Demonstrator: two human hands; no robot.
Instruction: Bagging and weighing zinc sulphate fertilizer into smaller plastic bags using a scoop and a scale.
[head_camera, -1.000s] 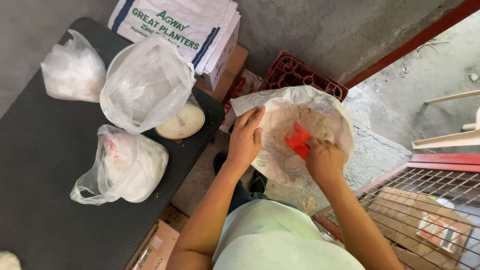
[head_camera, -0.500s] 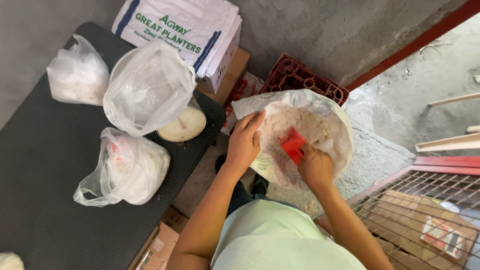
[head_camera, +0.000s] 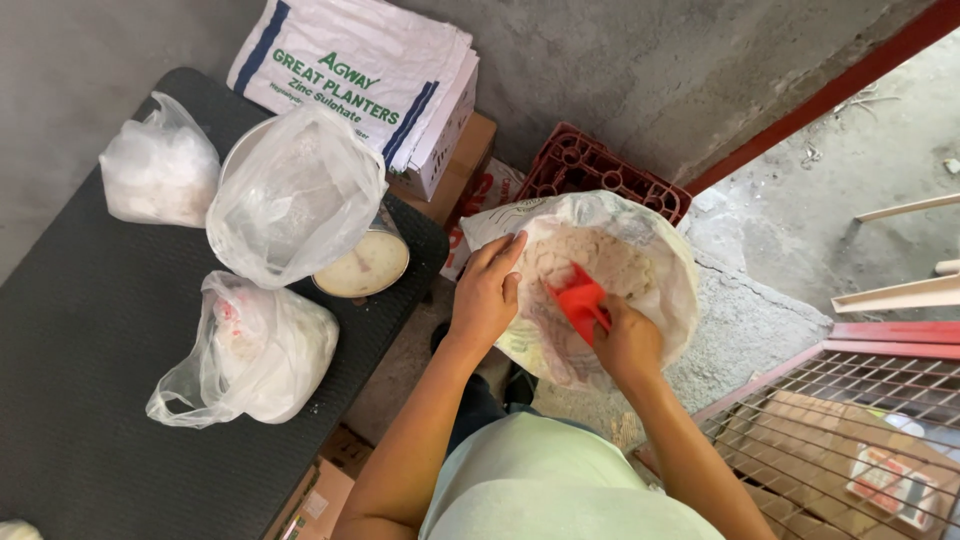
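The right hand (head_camera: 628, 342) is closed around the handle of a small red scoop (head_camera: 580, 300), whose blade is dipped into pale, grainy powder (head_camera: 600, 262) inside a large open sack (head_camera: 660, 250) standing on the floor. The left hand (head_camera: 487, 292) lies with fingers spread and flat on the sack's near-left rim, pressing the soft woven mouth open rather than gripping it. The scoop looks like light, stiff plastic and is best held by its handle, as it is; the powder is loose and would likely spill if the blade tips. The sack wall is limp and folds easily, so the rolled rim is the sensible place to hold it. Behind the sack sits a red crate (head_camera: 590, 165) against a concrete wall, and to the right a wire cage (head_camera: 850, 420) stands near, leaving only a narrow strip of floor. To the left, the dark counter (head_camera: 70, 350) carries three thin plastic bags: one filled and knotted (head_camera: 255, 350), one puffed open over a metal bowl (head_camera: 290, 190), one at the back (head_camera: 155, 175). A round dial (head_camera: 362, 264), probably a scale's, lies near the counter's edge, with folded white sacks (head_camera: 360, 85) on cardboard boxes beyond.
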